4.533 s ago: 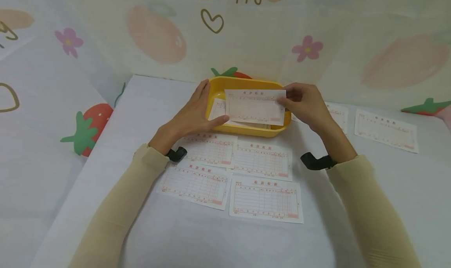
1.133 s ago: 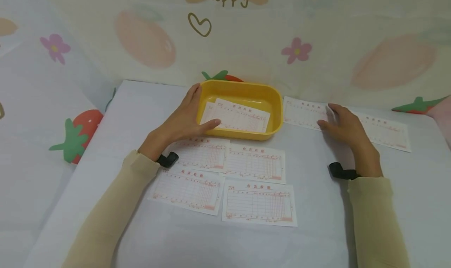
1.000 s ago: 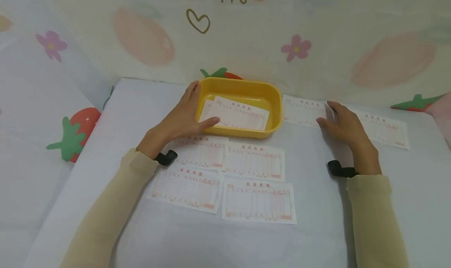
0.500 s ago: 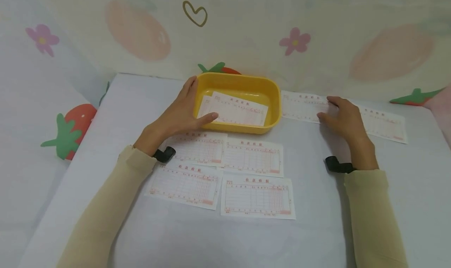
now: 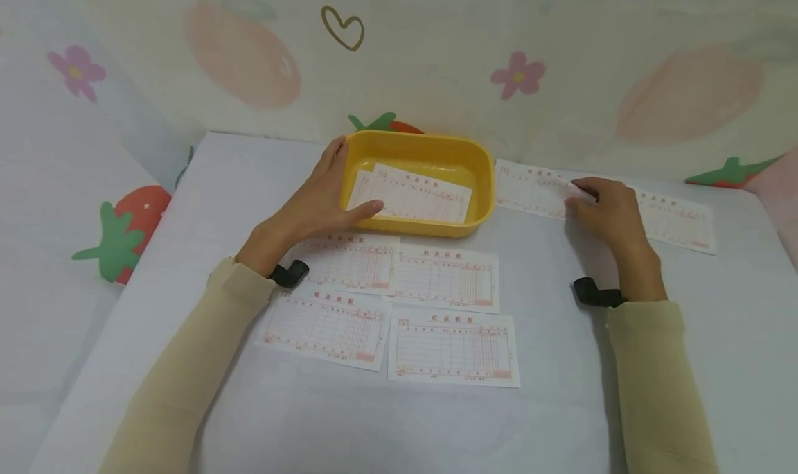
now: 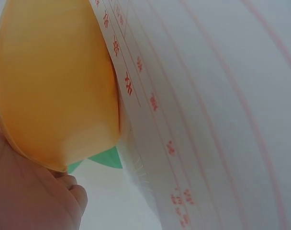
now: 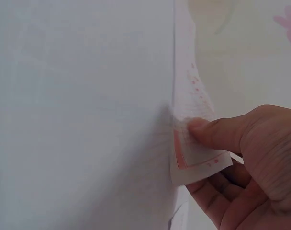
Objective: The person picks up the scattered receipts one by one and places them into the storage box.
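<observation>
My right hand [image 5: 609, 209] pinches the right end of a white receipt slip [image 5: 530, 186] printed in red, beside the yellow tray. In the right wrist view the thumb lies on top of that slip [image 7: 188, 143], whose end bends up off the table, with fingers beneath. My left hand [image 5: 312, 200] grips the left end of the yellow tray [image 5: 436, 228], thumb over the front rim and fingers at the back corner. Inside the tray, overlapping receipt slips [image 5: 424, 193] lie face up. The left wrist view shows the fingers at the rim of the tray [image 6: 59, 86].
Several receipt slips lie in two rows in front of the tray, among them a front right slip [image 5: 454, 349] and a front left slip [image 5: 324, 328]. Another slip [image 5: 676, 221] lies beyond the right hand. A printed cloth wall [image 5: 399, 58] rises right behind the table.
Earlier, my right hand lowered a slip over the tray; then it moved right to another slip. Its thumb and fingers have since closed on that slip's end and lifted it. The left hand stays.
</observation>
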The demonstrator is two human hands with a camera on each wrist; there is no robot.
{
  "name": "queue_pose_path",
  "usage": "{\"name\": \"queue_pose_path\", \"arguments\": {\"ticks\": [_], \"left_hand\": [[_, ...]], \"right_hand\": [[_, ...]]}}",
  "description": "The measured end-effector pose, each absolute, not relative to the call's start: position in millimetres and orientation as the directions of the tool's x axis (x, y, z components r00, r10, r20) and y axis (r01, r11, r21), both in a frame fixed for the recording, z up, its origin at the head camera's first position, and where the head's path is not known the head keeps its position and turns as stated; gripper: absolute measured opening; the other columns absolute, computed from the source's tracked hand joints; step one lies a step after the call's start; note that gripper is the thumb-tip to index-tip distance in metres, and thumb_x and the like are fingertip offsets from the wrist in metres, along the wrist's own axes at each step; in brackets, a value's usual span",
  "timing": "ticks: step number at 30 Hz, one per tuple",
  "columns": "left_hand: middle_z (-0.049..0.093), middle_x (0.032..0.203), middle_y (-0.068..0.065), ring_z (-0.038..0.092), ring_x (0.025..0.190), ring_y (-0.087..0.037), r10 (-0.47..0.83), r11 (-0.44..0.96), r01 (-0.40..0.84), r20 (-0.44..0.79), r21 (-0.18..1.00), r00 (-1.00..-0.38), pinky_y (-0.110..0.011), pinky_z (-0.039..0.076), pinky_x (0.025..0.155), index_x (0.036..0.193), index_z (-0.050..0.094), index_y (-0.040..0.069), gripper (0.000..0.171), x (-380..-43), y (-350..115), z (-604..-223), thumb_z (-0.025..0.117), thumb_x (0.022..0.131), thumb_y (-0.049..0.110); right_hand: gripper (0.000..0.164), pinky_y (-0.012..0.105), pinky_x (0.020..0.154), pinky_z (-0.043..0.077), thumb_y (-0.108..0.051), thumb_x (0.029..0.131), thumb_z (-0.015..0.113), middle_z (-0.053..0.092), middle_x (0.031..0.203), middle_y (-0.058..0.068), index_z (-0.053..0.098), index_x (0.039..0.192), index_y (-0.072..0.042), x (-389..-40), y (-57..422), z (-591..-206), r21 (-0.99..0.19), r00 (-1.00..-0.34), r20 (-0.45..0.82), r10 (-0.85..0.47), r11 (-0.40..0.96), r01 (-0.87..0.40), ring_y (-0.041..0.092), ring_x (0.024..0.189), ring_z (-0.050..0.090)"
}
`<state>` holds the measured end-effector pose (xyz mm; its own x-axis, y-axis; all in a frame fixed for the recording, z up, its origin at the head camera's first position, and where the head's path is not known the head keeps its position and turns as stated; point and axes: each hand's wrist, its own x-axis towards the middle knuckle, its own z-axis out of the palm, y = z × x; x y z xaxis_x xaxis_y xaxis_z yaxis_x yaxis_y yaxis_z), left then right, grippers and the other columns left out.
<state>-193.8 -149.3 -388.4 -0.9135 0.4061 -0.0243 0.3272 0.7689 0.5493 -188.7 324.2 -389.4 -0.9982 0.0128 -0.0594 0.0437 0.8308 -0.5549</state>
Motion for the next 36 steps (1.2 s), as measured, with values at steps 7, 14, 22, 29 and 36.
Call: {"name": "queue_pose_path", "arguments": {"ticks": [7, 14, 22, 29, 36], "left_hand": [[-0.009, 0.180, -0.010, 0.011, 0.167, -0.034, 0.404, 0.768, 0.332, -0.012, 0.548, -0.915, -0.055, 0.021, 0.135, 0.170, -0.008, 0.010, 0.122, -192.2, -150.3, -390.8, 0.063, 0.092, 0.071], [-0.012, 0.180, -0.008, 0.009, 0.167, -0.034, 0.403, 0.769, 0.327, -0.020, 0.549, -0.915, -0.054, 0.021, 0.135, 0.170, -0.011, 0.010, 0.124, -192.8, -149.7, -390.2, 0.061, 0.092, 0.074], [-0.011, 0.180, -0.009, 0.009, 0.167, -0.033, 0.409, 0.767, 0.339, -0.009, 0.545, -0.912, -0.054, 0.021, 0.135, 0.170, -0.010, 0.009, 0.124, -194.5, -147.8, -391.3, 0.061, 0.092, 0.075], [-0.011, 0.180, -0.010, 0.009, 0.168, -0.033, 0.417, 0.766, 0.348, -0.004, 0.541, -0.909, -0.053, 0.020, 0.135, 0.170, -0.011, 0.009, 0.124, -194.3, -148.8, -390.9, 0.061, 0.092, 0.074], [-0.012, 0.180, -0.011, 0.007, 0.168, -0.032, 0.413, 0.777, 0.345, -0.012, 0.527, -0.911, -0.052, 0.018, 0.136, 0.169, -0.011, 0.007, 0.125, -194.5, -150.7, -391.3, 0.059, 0.092, 0.075]], "right_hand": [[0.040, 0.057, 0.095, 0.048, -0.019, 0.105, 0.062, 0.065, 0.132, 0.035, 0.066, 0.136, 0.005, -184.6, 326.9, -384.2, -0.552, -0.999, -0.033, -0.018, 0.834, 0.003, 0.046, 0.117, 0.060], [0.041, 0.036, 0.079, 0.047, -0.029, 0.102, 0.069, 0.070, 0.119, 0.031, 0.070, 0.127, 0.003, -182.8, 333.7, -377.4, -0.531, -0.999, -0.035, 0.006, 0.847, 0.023, 0.036, 0.104, 0.063], [0.041, 0.030, 0.059, 0.043, -0.035, 0.102, 0.068, 0.070, 0.090, 0.023, 0.072, 0.107, 0.006, -176.7, 336.2, -366.7, -0.511, -1.000, 0.007, 0.024, 0.860, 0.017, 0.031, 0.080, 0.058], [0.046, 0.014, 0.060, 0.046, -0.038, 0.105, 0.062, 0.076, 0.114, 0.019, 0.070, 0.105, 0.006, -173.0, 336.1, -355.8, -0.589, -0.997, 0.008, 0.074, 0.807, 0.055, -0.012, 0.074, 0.063], [0.043, 0.008, 0.067, 0.055, -0.039, 0.100, 0.072, 0.061, 0.078, -0.030, 0.068, 0.113, 0.001, -170.6, 333.2, -345.1, -0.736, -0.982, -0.016, 0.190, 0.662, 0.140, -0.006, 0.070, 0.065]]}}
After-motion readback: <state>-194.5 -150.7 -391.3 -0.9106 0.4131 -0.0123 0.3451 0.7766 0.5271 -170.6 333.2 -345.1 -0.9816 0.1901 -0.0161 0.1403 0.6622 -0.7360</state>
